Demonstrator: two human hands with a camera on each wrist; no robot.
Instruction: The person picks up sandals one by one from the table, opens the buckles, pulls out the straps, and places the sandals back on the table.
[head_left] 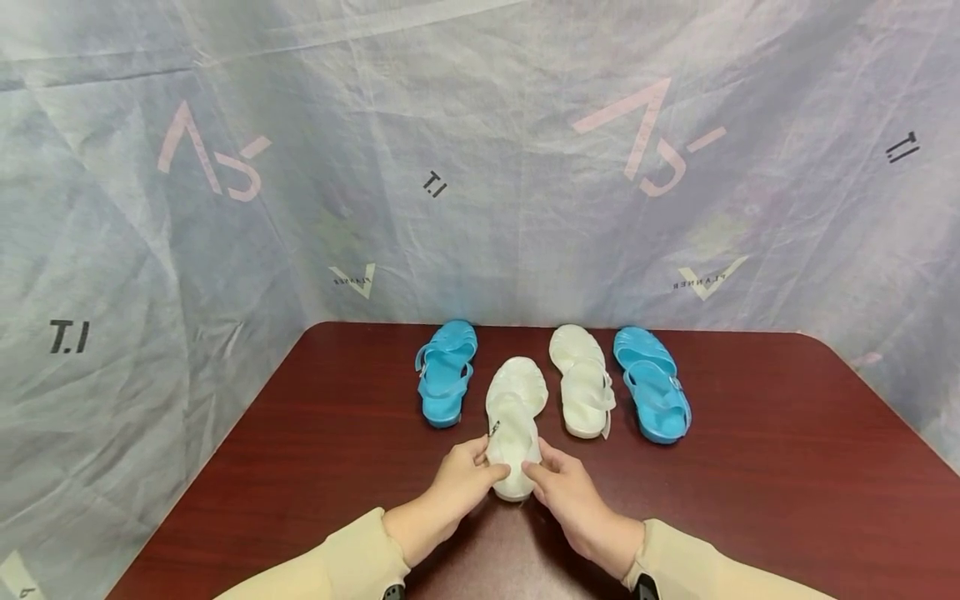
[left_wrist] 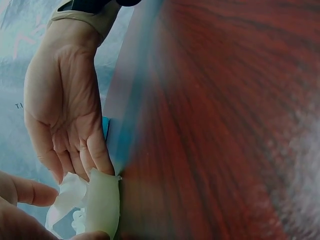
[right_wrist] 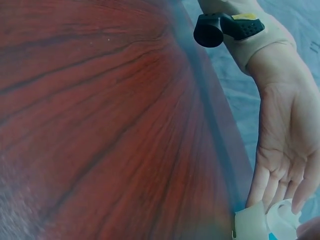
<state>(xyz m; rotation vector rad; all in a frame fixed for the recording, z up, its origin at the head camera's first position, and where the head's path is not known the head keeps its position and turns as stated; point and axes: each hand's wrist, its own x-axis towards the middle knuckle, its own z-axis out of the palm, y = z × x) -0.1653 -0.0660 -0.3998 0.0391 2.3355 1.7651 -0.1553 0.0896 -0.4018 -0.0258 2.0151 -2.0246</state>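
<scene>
White sandal (head_left: 514, 423), heel (head_left: 513, 483) toward you, mid-desk (head_left: 300, 467).
Your left fingers (head_left: 474, 448) and right fingers (head_left: 555, 457) are closed on its two sides; matching their pressure should hold it straight.

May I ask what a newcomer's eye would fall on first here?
Probably the white sandal that the left hand and right hand grip, below centre in the head view. Next, the blue sandal to its left and the other blue sandal farthest right, vivid against the dark red table.
</scene>
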